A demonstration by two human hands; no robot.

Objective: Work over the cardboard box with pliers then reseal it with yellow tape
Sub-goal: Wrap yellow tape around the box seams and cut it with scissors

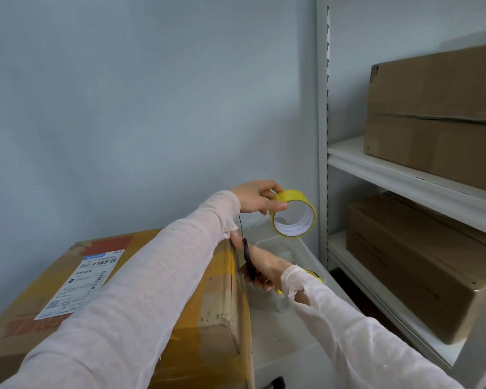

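Observation:
A large cardboard box (68, 290) with a white shipping label (79, 284) and yellow tape on its right end lies at lower left. My left hand (257, 196) holds a roll of yellow tape (293, 213) in the air above the box's far right corner. My right hand (260, 265) grips a black-handled cutting tool (247, 255) at that corner; its thin blade points up toward the roll. Whether the tool is pliers or scissors I cannot tell. A second yellow object (313, 275) shows partly behind my right wrist.
A clear plastic bin (300, 251) stands to the right of the box on a white surface. A white metal shelf unit (404, 175) at the right carries one brown carton (438, 113) above and another (421, 265) below. A pale wall fills the background.

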